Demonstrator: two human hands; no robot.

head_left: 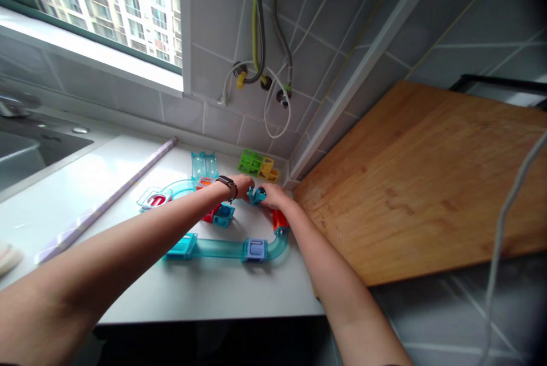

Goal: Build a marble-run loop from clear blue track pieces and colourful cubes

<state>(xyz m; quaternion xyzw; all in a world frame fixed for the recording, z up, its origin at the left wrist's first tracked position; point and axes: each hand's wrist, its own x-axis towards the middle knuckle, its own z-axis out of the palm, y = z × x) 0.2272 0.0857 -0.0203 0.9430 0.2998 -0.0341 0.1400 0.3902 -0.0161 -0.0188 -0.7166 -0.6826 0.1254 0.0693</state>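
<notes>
A person leans over a white surface (273, 292), both arms stretched forward to its far corner, beneath a grey tiled wall (217, 121). The left hand (243, 186), with a dark watch (227, 186) on its wrist, and the right hand (273, 195) meet at a small translucent blue piece (257, 195). The fingers of both hands are curled in, pinching the piece from either side; the exact fingertip contact is too small to make out. Around and below the hands lies a toy track of see-through teal channels. Its near side has a straight teal channel (220, 248) running between a teal block (183, 245) and a lilac block (255, 250), then a curved channel (278, 245) bending up to an orange block (280, 219) near the right forearm. Inside the track sits a blue block (223, 215) beside a red one. Beyond the hands are green blocks (250, 162) and yellow blocks (268, 170), with clear teal pieces (204, 165) to their left. A long pale purple tube (111, 199) lies slanting near the sink (38, 143); a large wooden board (427, 183) leans at right.
</notes>
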